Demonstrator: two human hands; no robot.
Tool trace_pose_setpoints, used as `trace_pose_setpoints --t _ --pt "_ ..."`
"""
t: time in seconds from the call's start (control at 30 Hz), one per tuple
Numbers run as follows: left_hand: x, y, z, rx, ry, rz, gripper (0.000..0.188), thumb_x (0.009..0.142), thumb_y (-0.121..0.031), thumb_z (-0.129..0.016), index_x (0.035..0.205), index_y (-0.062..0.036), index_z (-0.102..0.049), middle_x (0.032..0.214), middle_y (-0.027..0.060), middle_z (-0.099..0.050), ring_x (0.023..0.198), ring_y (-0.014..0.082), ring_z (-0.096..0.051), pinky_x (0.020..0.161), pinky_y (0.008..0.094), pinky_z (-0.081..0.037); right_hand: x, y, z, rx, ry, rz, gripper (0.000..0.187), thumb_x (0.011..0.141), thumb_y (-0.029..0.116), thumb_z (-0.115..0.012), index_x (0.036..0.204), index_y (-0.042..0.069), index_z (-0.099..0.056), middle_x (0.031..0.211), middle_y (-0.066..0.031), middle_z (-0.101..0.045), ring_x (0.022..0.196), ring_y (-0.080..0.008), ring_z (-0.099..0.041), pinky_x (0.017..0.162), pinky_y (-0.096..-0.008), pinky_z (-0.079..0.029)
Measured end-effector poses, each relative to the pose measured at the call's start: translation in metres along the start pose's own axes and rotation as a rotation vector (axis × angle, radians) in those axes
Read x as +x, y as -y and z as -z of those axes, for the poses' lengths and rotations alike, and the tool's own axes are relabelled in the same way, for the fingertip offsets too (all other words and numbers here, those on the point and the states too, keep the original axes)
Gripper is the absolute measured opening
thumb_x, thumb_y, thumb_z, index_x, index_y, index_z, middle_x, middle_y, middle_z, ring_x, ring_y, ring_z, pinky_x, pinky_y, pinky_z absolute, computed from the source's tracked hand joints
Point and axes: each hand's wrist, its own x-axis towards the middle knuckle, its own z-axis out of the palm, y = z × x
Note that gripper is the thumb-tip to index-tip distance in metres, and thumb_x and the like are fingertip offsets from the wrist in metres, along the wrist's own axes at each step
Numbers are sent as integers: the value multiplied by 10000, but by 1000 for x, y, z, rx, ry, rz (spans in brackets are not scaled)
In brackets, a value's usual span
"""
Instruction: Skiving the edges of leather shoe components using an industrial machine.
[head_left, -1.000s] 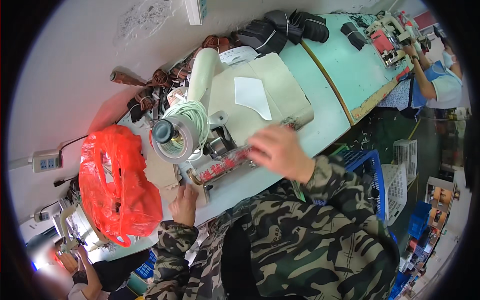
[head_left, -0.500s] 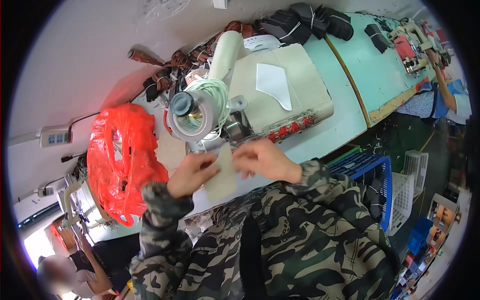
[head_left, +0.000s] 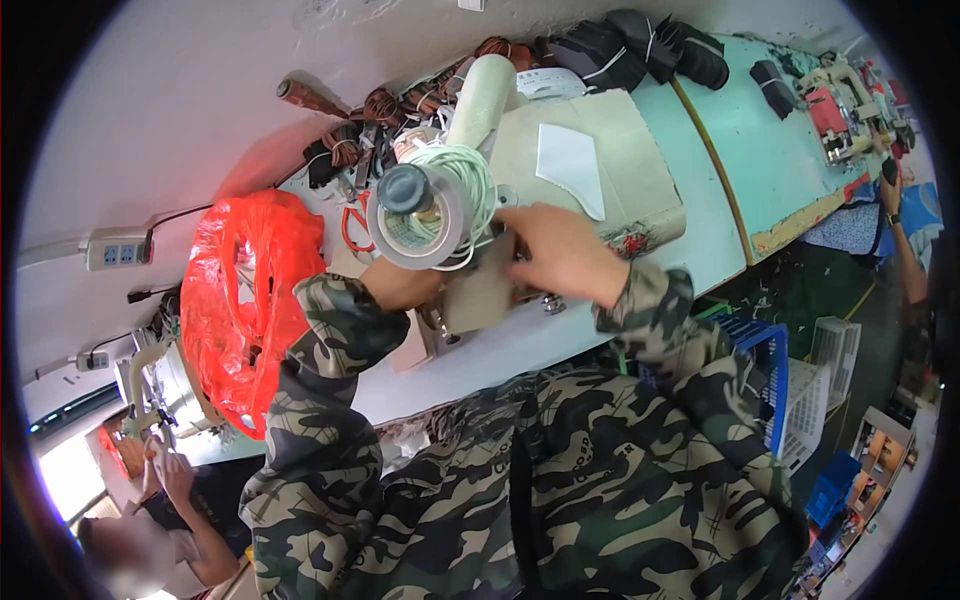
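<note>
A thin beige-grey sheet piece [head_left: 477,297] is held over small metal machine parts near the bench's front edge. At its left edge my left hand [head_left: 402,284] grips it, fingertips partly hidden behind the sheet and a round grey ring-shaped holder [head_left: 376,232]. My right hand [head_left: 570,250], bent fingers closed, pinches the sheet's upper right side, slightly blurred. A dark-capped container [head_left: 404,190] and a coil of pale green cord [head_left: 474,180] sit at the holder. Metal screws [head_left: 552,304] show below my right hand.
A red plastic bag [head_left: 250,300] lies to the left. Behind are a beige board [head_left: 640,150] with a white cut piece [head_left: 570,170], a pale roll [head_left: 483,100] and black bundles [head_left: 600,55]. Blue and white crates [head_left: 775,380] stand at right. Other people work at both sides.
Both hands have moved away from me with the sheet piece, up to the metal parts beside the ring-shaped holder. The view has shifted slightly, so the bench appears further right.
</note>
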Motion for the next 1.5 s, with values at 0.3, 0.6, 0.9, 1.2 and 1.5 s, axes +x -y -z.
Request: trace_pose_setpoints --t 0.3,0.6,0.9,1.2,1.5 --pt "-101 107 -120 560 -187 546 262 879 -341 -638 1030 -130 -605 841 86 -666 759 324 -674 668 483 -510 -33 -17 40 -232 -448 268 288 758 196 -739 994 54 -655 882 -95 -635 831 -309 -610 726 -428 -494" --pt "-116 61 -58 -336 -251 196 155 857 -83 -679 955 37 -688 863 100 -704 769 193 -677 717 340 -529 -52 4 3 276 -153 19 246 801 162 -754 1000 50 -663 824 -89 -653 716 -272 -642 658 -382 -503" --pt "-53 57 -14 -368 -132 383 226 854 -137 -666 991 40 -695 921 111 -728 810 198 -690 760 327 -542 -30 12 -10 237 -129 137 270 820 142 -750 1050 25 -670 867 -115 -659 729 -254 -676 656 -339 -528" --pt "-33 49 -26 119 -192 204 253 907 -237 -641 1088 -61 -643 774 90 -667 651 239 -641 560 375 -493 1 0 19 227 -88 95 240 788 135 -716 1016 63 -694 924 -94 -654 843 -300 -625 722 -393 -512" --pt "-113 101 -134 654 -475 125 279 834 -277 -726 1025 -99 -625 965 65 -654 682 303 -647 618 458 -492 -53 -15 26 -284 -456 268 249 724 128 -750 954 93 -659 932 -34 -629 827 -241 -608 751 -370 -462"
